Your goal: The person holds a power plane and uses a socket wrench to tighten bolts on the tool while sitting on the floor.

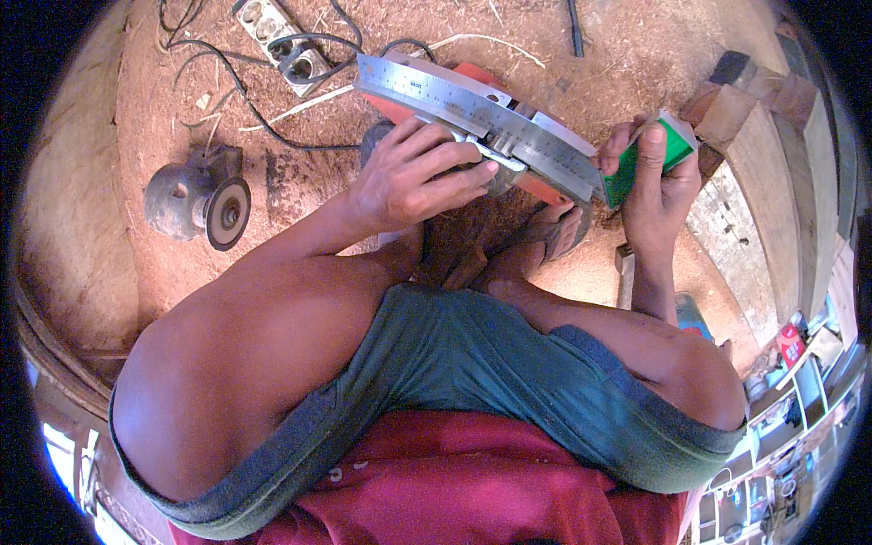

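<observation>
An orange and grey power tool (541,188) lies between my feet with its flat metal side up. It looks like an electric hand planer, partly hidden. A long steel ruler (427,92) with fine markings lies across it, slanting from upper left to lower right. My left hand (422,177) curls at the tool's near edge, fingers against a bright metal strip (495,153); its thumb is hidden. Near the ruler's right end, my right hand (658,168) grips a flat-sided green object (638,165), thumb on top. I cannot tell whether it touches the ruler.
A bench grinder (195,200) with a round wheel stands at left. Dark cables run from a white power strip (272,36) at the top. Wooden blocks and curved boards (740,209) lie at right. Sawdust covers the ground (300,173). My bent knees frame the near side.
</observation>
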Demonstrator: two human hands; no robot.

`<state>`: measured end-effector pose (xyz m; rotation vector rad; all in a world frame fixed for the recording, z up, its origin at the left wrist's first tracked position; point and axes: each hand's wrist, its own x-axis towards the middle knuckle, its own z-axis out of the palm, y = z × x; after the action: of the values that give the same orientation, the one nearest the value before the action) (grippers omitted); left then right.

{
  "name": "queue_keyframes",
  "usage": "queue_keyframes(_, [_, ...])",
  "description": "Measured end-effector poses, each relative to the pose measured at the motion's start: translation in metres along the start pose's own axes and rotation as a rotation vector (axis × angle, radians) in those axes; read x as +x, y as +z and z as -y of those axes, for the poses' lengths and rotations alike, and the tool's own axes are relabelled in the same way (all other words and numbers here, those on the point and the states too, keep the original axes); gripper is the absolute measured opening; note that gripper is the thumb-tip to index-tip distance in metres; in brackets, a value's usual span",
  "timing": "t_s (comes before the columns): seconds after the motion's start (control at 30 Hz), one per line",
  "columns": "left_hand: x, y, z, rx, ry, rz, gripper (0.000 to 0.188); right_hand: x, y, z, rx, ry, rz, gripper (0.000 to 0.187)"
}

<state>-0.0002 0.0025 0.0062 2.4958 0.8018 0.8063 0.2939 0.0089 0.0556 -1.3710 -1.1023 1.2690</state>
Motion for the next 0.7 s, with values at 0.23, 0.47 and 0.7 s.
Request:
queue_keyframes(0.23, [0.0008, -0.0003, -0.0017, 0.008, -0.008, -0.003, 0.040, 0.0004, -0.0004, 0.0028, -0.020, 0.027, -0.008, 0.029])
queue_keyframes(0.47, [0.0012, 0.0011, -0.0011, -0.016, -0.013, -0.004, 0.041, 0.0006, -0.0004, 0.0016, -0.021, 0.035, -0.014, 0.029])
queue_keyframes(0.7, [0.0010, -0.0017, -0.0009, -0.018, -0.015, 0.022, 0.041, 0.0011, -0.0011, 0.0005, -0.032, 0.024, 0.007, 0.027])
